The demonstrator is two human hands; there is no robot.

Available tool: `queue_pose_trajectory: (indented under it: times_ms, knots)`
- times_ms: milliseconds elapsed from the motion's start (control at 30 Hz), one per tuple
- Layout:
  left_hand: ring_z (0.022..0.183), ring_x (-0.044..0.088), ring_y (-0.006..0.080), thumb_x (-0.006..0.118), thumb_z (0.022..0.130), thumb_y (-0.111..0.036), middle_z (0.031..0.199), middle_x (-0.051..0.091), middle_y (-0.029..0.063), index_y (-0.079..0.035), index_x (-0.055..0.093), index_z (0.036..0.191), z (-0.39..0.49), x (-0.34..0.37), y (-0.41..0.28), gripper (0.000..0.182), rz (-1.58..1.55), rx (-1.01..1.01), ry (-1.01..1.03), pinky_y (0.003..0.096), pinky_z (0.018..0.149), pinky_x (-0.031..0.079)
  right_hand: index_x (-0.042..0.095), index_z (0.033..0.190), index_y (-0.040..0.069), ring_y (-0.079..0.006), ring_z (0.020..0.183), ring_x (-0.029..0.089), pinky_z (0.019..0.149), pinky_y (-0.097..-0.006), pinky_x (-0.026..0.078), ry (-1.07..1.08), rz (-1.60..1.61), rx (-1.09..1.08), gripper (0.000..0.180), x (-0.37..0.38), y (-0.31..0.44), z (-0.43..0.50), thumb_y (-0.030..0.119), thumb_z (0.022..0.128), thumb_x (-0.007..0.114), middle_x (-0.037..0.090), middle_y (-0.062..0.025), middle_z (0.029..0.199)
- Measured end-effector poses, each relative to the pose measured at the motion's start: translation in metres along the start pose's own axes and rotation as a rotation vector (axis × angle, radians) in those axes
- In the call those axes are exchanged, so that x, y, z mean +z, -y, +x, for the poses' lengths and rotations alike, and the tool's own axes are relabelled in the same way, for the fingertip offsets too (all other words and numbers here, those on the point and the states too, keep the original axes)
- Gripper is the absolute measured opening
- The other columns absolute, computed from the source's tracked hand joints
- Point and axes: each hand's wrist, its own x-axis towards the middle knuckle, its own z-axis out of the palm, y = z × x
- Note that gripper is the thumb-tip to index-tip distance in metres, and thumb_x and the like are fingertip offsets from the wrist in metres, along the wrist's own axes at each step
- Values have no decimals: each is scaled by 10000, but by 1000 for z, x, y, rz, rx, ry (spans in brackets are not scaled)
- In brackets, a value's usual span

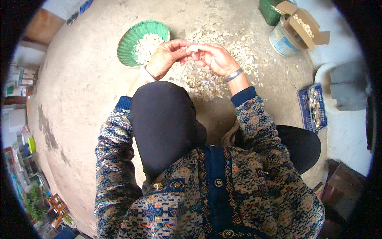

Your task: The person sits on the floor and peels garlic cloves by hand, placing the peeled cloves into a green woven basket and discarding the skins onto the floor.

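Note:
My left hand [167, 56] and my right hand [215, 58] meet in front of me, above the floor. Between the fingertips of the right one is a small pale piece [193, 48], perhaps a nut or a shell. The left thumb and fingers pinch at the same spot, and whatever they grip is mostly hidden. Just left of the hands lies a green woven basket [126, 44] with many cream-coloured pieces [149, 44] in it. Below and beyond my hands, pale husks or shell fragments [206, 85] are strewn over the concrete floor.
At upper right, an open cardboard box [320, 38] of pale pieces sits on a white bucket [282, 40], beside a green container [268, 13]. A blue plastic crate [304, 104] stands by the right wall. A small wooden stool [58, 206] is at lower left.

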Motion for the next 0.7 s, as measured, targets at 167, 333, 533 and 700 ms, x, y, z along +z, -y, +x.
queue_pose_trajectory:
  times_ms: [167, 333, 533, 700]
  knots:
    - [703, 539, 78, 597, 902, -99, 879, 649, 37, 0, 614, 1067, -10, -5, -7, 193, 72, 61, 17, 203, 645, 438, 636, 986, 9, -105, 565, 536, 468, -221, 405, -15, -89, 10, 250, 4, -2, -5, 231, 938, 531, 599, -43, 763]
    - [688, 562, 92, 634, 870, -94, 847, 656, 43, -7, 632, 1006, 1, -12, 21, 161, -188, -13, -77, 221, 648, 463, 630, 968, 10, -95, 554, 513, 470, -212, 414, -53, 59, -24, 241, 3, -22, 6, 230, 942, 533, 582, -28, 752]
    - [698, 539, 83, 610, 887, -84, 855, 637, 23, -3, 628, 1047, 9, -37, 85, 180, -214, -220, -170, 207, 646, 439, 614, 871, 28, -89, 545, 529, 459, -216, 420, -182, 13, 91, 241, -34, -86, 38, 252, 937, 553, 590, -23, 725]
    - [618, 519, 82, 664, 818, -86, 742, 623, 11, 3, 666, 949, -21, -88, 152, 159, 186, -374, -412, 209, 565, 422, 629, 819, 31, -106, 541, 553, 497, -240, 469, -312, -605, 331, 279, -99, -131, 43, 287, 917, 577, 612, -32, 695]
